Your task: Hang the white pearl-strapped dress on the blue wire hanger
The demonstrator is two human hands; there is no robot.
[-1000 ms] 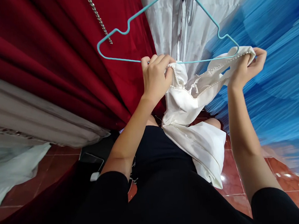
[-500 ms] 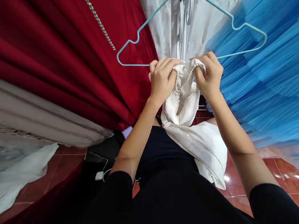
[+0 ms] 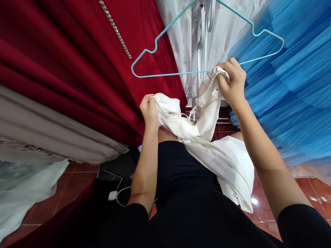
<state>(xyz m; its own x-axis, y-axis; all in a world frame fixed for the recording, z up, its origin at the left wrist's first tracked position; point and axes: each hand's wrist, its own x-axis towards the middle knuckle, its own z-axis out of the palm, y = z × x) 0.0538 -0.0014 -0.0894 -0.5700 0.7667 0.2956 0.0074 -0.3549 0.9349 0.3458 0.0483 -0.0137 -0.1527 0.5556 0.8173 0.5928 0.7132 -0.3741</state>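
Note:
A white garment (image 3: pixel 207 126) with pearl-like beaded edges is stretched between my two hands, its lower part draped over my lap. My left hand (image 3: pixel 149 109) is closed on its left edge, in front of the red cloth. Higher up on the right, my right hand (image 3: pixel 233 81) grips the other beaded edge. Just above the garment is a light-blue hanger (image 3: pixel 175 74), whose bottom bar passes behind or against my right hand; whether those fingers also hold the bar cannot be told.
Red cloth (image 3: pixel 149 33) and greyish-beige cloth (image 3: pixel 39 122) hang on the left, white cloth (image 3: pixel 234 15) behind the hanger, blue tulle (image 3: pixel 300 90) on the right. A white charger (image 3: pixel 112 195) with its cable lies near my left elbow, above red floor tiles (image 3: pixel 326 195).
My left hand has moved left and down, away from the hanger bar, pulling the garment's left edge wide open. The hanger has tilted and shifted slightly. My right hand has barely moved.

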